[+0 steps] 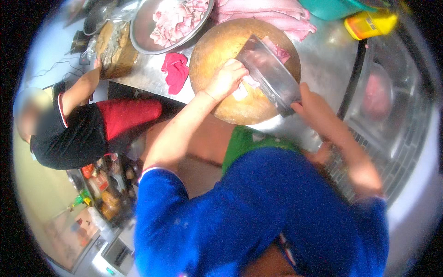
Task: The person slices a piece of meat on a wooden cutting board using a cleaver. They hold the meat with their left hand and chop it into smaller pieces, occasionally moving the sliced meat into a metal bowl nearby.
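Observation:
My right hand [304, 100] is closed at the near right end of a broad metal cleaver [273, 74], whose blade lies slantwise over a round wooden chopping board [207, 52]. Left of the blade, my left hand [228, 78] has its fingers curled down on pale pieces of meat or fat [241, 92], close against the blade. A pinkish piece of raw meat [282, 53] lies on the board beyond the cleaver. The fingertips of my left hand are partly hidden.
A metal bowl [136, 34] of cut meat and a red cloth [175, 72] are at left. Pink slabs [263, 10] lie behind the board. A yellow container [373, 24] stands near a sink [398, 135] at right. A co-worker [72, 138] reaches to the counter at left.

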`<state>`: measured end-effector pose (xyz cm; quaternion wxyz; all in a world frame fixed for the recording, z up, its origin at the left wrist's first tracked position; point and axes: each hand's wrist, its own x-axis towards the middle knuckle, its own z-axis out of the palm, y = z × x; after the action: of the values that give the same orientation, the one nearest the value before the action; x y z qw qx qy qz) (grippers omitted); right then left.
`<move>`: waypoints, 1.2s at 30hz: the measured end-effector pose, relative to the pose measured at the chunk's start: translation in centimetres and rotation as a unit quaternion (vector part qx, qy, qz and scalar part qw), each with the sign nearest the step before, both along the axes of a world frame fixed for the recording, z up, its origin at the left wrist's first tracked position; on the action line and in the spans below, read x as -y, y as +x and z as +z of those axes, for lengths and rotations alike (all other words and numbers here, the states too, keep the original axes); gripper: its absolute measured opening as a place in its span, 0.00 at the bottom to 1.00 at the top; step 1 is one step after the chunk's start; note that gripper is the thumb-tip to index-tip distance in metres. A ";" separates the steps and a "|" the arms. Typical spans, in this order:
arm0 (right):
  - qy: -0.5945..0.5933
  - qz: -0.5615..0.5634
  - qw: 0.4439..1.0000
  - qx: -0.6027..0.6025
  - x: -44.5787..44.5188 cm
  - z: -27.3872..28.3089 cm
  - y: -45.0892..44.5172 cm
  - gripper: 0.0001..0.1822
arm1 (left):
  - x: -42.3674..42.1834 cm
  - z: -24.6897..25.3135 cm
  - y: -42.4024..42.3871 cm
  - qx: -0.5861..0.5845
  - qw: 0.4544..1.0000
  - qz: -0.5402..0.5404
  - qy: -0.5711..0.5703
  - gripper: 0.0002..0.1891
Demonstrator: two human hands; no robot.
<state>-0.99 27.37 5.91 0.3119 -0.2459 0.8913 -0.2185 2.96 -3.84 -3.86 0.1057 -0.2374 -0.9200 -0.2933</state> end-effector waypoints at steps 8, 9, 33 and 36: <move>-0.054 -0.028 0.996 -0.063 5.1 -1.2 -0.5 0.22 | -0.2 -1.3 0.5 -0.025 0.999 0.009 0.042 0.13; -0.044 -0.028 0.998 -0.036 4.4 -0.8 -0.5 0.22 | 0.3 -0.9 0.8 -0.018 0.999 0.008 0.034 0.13; -0.242 -0.053 0.955 0.162 6.7 -2.7 5.4 0.20 | -2.4 2.3 5.5 -0.052 0.891 0.443 0.086 0.24; -0.272 -0.053 0.959 0.054 9.0 2.2 4.6 0.19 | 0.7 7.7 2.0 -0.172 0.886 0.421 0.092 0.24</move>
<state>3.61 18.34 8.09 0.2685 -0.2621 0.7918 -0.4819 5.00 -4.52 3.86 0.3968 0.1362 -0.8700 -0.2590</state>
